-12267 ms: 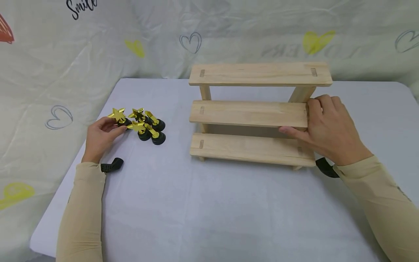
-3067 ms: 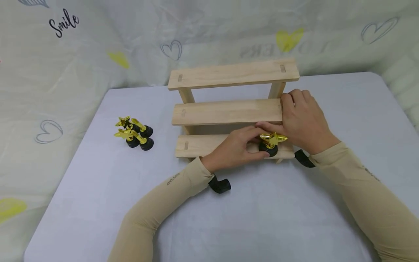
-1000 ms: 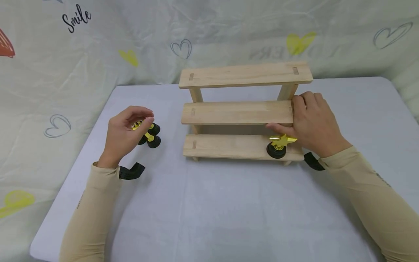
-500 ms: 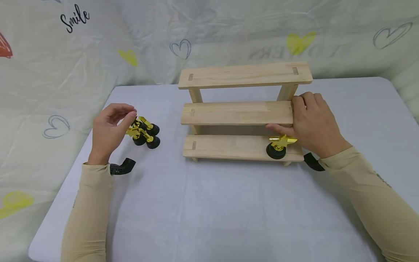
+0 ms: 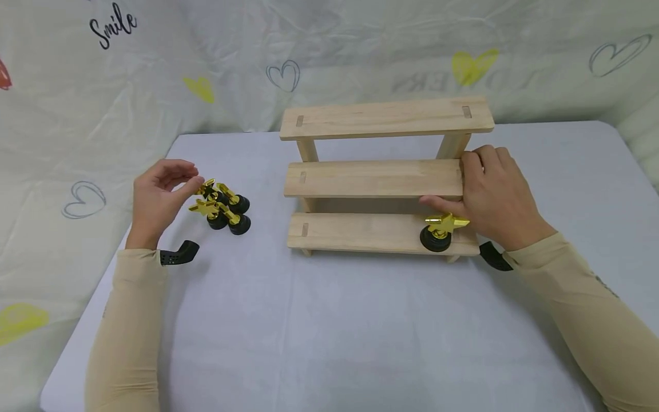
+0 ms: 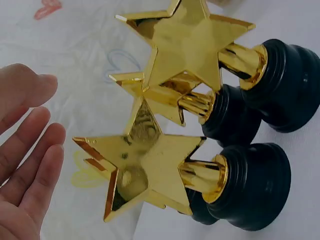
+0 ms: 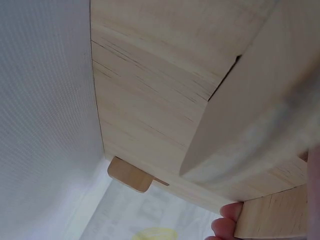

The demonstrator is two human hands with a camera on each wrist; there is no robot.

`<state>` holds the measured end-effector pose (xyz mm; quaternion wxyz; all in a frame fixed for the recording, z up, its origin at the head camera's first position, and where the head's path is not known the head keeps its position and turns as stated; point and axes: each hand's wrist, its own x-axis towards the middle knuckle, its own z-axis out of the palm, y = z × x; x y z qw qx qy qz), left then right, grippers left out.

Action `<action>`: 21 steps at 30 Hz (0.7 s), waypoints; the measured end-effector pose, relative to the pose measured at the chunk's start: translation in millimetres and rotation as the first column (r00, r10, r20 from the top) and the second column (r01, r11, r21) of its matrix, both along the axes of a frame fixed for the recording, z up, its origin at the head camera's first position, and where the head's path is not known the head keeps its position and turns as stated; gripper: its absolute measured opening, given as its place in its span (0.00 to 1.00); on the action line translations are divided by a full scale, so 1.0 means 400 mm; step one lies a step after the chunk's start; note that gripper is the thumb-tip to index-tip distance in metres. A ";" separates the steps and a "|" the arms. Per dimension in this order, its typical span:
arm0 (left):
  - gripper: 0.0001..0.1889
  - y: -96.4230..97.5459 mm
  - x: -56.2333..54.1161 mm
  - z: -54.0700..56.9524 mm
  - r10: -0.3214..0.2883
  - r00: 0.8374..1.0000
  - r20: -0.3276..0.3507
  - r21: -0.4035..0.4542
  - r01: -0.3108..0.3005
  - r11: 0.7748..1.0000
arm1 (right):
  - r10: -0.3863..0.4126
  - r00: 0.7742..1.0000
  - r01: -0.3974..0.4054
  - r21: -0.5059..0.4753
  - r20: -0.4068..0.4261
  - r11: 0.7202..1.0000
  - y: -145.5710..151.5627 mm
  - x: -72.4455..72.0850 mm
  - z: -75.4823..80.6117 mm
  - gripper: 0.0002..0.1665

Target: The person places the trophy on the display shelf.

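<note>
Several small star trophies, gold on black round bases, stand bunched at the left of the table; one trophy (image 5: 206,208) is nearest my side. My left hand (image 5: 157,201) is just left of them, thumb and fingers loosely bent. In the left wrist view a gap separates its fingers (image 6: 47,165) from the gold stars. A three-tier wooden shelf (image 5: 373,178) stands right of centre. My right hand (image 5: 499,200) grips the right end of its middle board, thumb along the front edge. Another star trophy (image 5: 436,239) sits upright on the bottom board's right end.
A white cloth covers the table (image 5: 329,332). Behind it hangs a pale sheet (image 5: 350,51) printed with hearts and lettering. Black wrist mounts stick out at each wrist. The shelf's underside fills most of the right wrist view.
One trophy went from the left bunch to the bottom board, carried by my left hand, which let go and returned left past the bunch. My right hand keeps its grip on the shelf.
</note>
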<state>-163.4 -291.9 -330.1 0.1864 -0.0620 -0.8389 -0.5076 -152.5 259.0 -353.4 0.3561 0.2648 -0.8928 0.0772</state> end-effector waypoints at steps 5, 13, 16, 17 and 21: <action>0.17 -0.027 -0.015 -0.017 0.016 0.997 0.072 -0.042 -0.013 0.999 | 0.014 1.000 -0.014 0.018 -0.015 1.000 0.000 0.002 0.003 0.64; 0.20 -0.074 -0.046 -0.035 0.002 0.989 0.149 -0.074 0.009 0.997 | 0.022 1.000 -0.022 -0.003 -0.017 1.000 -0.003 0.001 -0.002 0.64; 0.21 -0.083 -0.052 -0.043 -0.008 0.986 0.169 -0.060 0.018 0.998 | 0.015 1.000 -0.015 0.007 -0.002 1.000 -0.002 0.000 -0.002 0.65; 0.22 -0.083 -0.052 -0.046 -0.012 0.984 0.175 -0.057 0.022 0.998 | 0.010 1.000 -0.010 0.013 0.009 1.000 -0.002 0.001 -0.001 0.66; 0.23 -0.086 -0.058 -0.062 -0.022 0.980 0.195 -0.064 0.036 0.997 | -0.004 0.999 0.003 0.040 0.037 0.999 0.001 0.002 0.006 0.66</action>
